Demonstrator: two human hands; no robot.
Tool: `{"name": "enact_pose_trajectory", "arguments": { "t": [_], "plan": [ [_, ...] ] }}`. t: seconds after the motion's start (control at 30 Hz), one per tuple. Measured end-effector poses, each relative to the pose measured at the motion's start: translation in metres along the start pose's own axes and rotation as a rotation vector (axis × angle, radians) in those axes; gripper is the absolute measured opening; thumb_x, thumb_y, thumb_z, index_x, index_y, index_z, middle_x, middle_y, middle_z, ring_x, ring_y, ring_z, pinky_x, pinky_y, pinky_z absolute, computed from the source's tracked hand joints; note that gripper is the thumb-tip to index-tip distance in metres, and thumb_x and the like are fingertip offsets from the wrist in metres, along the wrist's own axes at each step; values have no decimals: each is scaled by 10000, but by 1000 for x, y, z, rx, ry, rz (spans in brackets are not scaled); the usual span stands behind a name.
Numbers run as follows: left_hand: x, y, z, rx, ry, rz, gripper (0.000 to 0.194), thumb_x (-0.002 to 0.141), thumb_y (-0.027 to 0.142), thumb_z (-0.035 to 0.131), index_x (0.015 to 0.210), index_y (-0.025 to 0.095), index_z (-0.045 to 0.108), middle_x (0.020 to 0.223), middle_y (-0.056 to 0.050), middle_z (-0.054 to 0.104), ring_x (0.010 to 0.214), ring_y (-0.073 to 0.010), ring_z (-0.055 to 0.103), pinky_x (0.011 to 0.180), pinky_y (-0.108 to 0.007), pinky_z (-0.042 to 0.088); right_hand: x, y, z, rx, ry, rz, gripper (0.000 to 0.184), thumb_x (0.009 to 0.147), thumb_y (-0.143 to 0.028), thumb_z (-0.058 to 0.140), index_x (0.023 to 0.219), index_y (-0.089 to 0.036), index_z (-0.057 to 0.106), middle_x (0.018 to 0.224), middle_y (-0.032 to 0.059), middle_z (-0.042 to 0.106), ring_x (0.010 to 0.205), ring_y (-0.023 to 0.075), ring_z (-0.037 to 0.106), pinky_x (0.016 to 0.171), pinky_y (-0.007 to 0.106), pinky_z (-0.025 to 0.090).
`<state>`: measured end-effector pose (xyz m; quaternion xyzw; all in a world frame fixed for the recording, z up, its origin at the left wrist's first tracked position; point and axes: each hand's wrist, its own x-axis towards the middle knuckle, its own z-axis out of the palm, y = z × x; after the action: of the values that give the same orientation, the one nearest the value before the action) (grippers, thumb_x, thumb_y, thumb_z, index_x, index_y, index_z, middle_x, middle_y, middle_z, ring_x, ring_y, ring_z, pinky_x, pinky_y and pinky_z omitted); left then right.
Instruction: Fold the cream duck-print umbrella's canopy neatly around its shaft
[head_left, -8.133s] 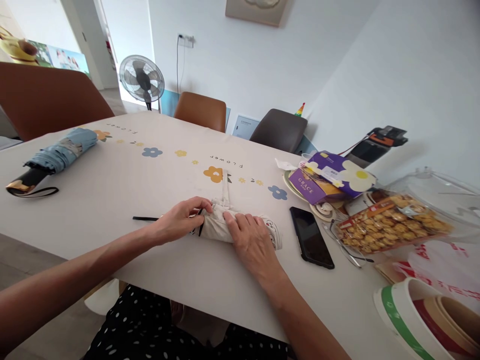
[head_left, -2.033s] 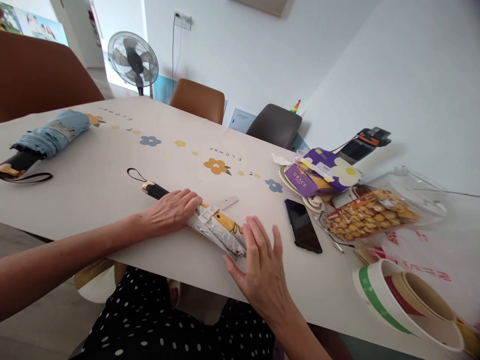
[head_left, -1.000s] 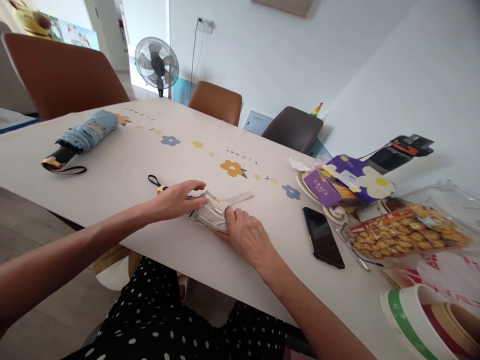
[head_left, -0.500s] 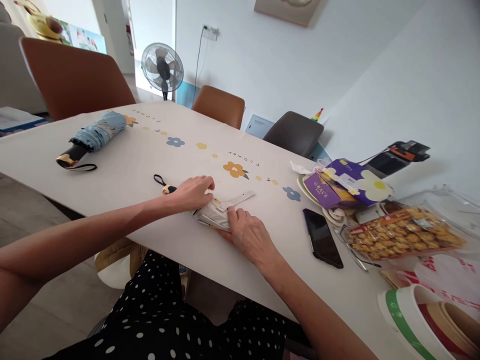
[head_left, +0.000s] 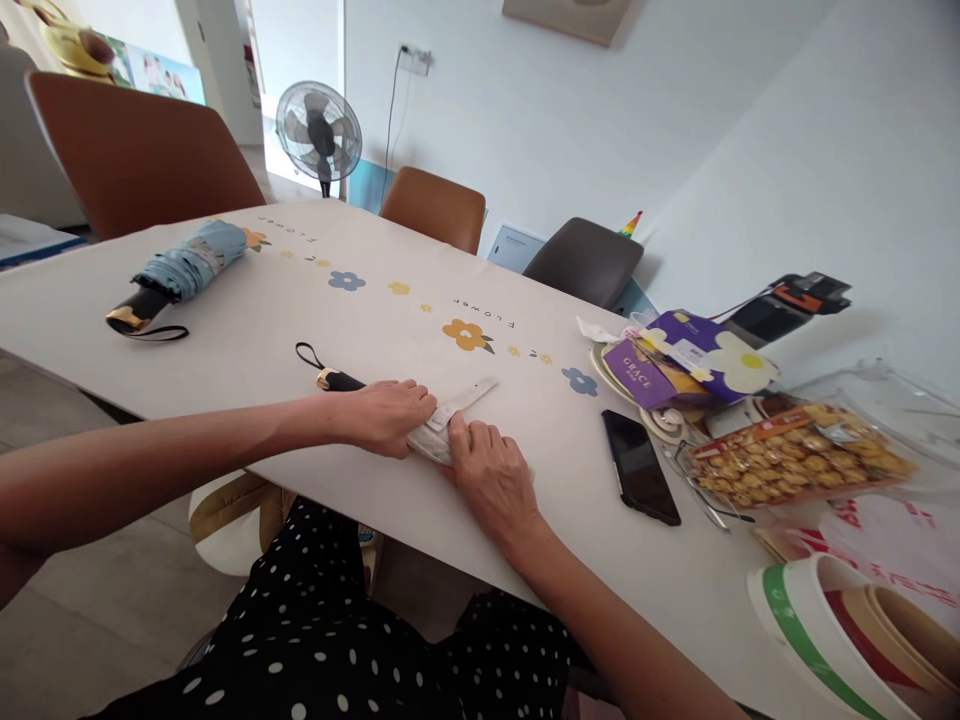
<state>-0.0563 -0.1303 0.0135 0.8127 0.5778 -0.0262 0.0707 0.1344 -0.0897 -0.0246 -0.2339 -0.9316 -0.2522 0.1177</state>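
Observation:
A folded white umbrella (head_left: 430,441) lies on the table in front of me, its black handle with a gold end and a wrist loop pointing left. My left hand (head_left: 394,415) is wrapped over the umbrella near its handle end. Closed around the cloth further right is my right hand (head_left: 491,475). The umbrella's pale strap sticks out above my right fingers. Much of the cloth is hidden under both hands. Another folded umbrella (head_left: 196,262), light blue with a black and gold handle, rests at the table's left.
On the right are a black phone (head_left: 641,467), a purple box (head_left: 675,360), a clear container of snacks (head_left: 806,455), glasses and several tape rolls (head_left: 832,620). Chairs stand along the far side of the table (head_left: 300,300), with a fan (head_left: 320,135) behind.
My left hand has gone from raised, curled fingers to lying pressed over the umbrella's cloth. The cloth looks more tightly gathered. My right hand keeps its hold.

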Motion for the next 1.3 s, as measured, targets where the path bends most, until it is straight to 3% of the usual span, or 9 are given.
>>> {"name": "enact_pose_trajectory", "arguments": {
  "t": [0.13, 0.27, 0.43, 0.57, 0.73, 0.87, 1.07, 1.2, 1.3],
  "plan": [
    [8, -4, -10, -46, -87, 11, 275, 626, 338, 573, 829, 189, 461, 841, -64, 546, 780, -218, 527, 564, -290, 391, -1, 0, 0, 16, 24, 17, 435, 899, -398, 364, 1176, -72, 443, 844, 118, 551, 702, 200, 493, 570, 321, 303],
    [10, -5, -7, 27, -31, 32, 247, 658, 316, 566, 837, 190, 451, 818, -54, 552, 712, -203, 528, 518, -287, 348, 3, 6, -5, 102, -41, 26, 481, 874, -421, 401, 1178, -51, 437, 855, 131, 575, 734, 218, 523, 596, 318, 322],
    [6, -6, 1, 197, 170, 190, 80, 764, 187, 467, 837, 165, 442, 843, -86, 537, 693, -191, 486, 503, -304, 299, 15, 19, -18, 358, -335, 131, 390, 774, -470, 509, 954, -124, 521, 790, 93, 620, 703, 212, 570, 593, 288, 333],
    [3, -8, 3, 296, 328, 288, 136, 793, 60, 379, 852, 163, 447, 843, -91, 531, 725, -187, 453, 570, -315, 312, 26, 32, -26, 650, -586, 210, 365, 668, -471, 586, 874, -179, 511, 747, 25, 621, 648, 176, 562, 568, 263, 349],
    [-4, -9, 6, 306, 392, 333, 199, 855, 70, 306, 940, 157, 464, 890, -97, 550, 774, -190, 464, 640, -321, 334, 30, 36, -32, 942, -679, 227, 358, 652, -436, 592, 910, -211, 485, 820, 7, 613, 675, 165, 560, 532, 241, 364],
    [-4, -5, 11, 252, 310, 225, 131, 788, 83, 411, 873, 152, 483, 830, -90, 576, 741, -198, 501, 637, -326, 346, 31, 28, -33, 705, -672, 149, 251, 663, -341, 565, 825, -198, 437, 717, 8, 575, 595, 173, 537, 497, 251, 309],
    [-1, -4, 4, 147, 161, 134, 102, 704, 194, 528, 794, 167, 488, 695, -64, 589, 638, -203, 549, 579, -317, 352, 21, 16, -26, 273, -417, -55, 200, 746, -269, 528, 865, -174, 398, 787, 46, 575, 652, 192, 554, 514, 277, 290],
    [-1, -6, 0, 84, 100, 103, 193, 713, 300, 528, 858, 191, 463, 709, -39, 592, 580, -179, 539, 475, -276, 290, 14, 11, -28, 221, -332, -37, 220, 780, -287, 520, 909, -164, 391, 830, 71, 570, 730, 206, 563, 523, 274, 309],
    [-2, -6, 3, 115, 139, 137, 155, 735, 276, 510, 849, 192, 449, 732, -36, 585, 578, -166, 521, 449, -273, 241, 18, 12, -35, 352, -399, 47, 254, 763, -355, 528, 888, -172, 403, 807, 55, 582, 685, 187, 563, 524, 268, 316]
  ]
}}
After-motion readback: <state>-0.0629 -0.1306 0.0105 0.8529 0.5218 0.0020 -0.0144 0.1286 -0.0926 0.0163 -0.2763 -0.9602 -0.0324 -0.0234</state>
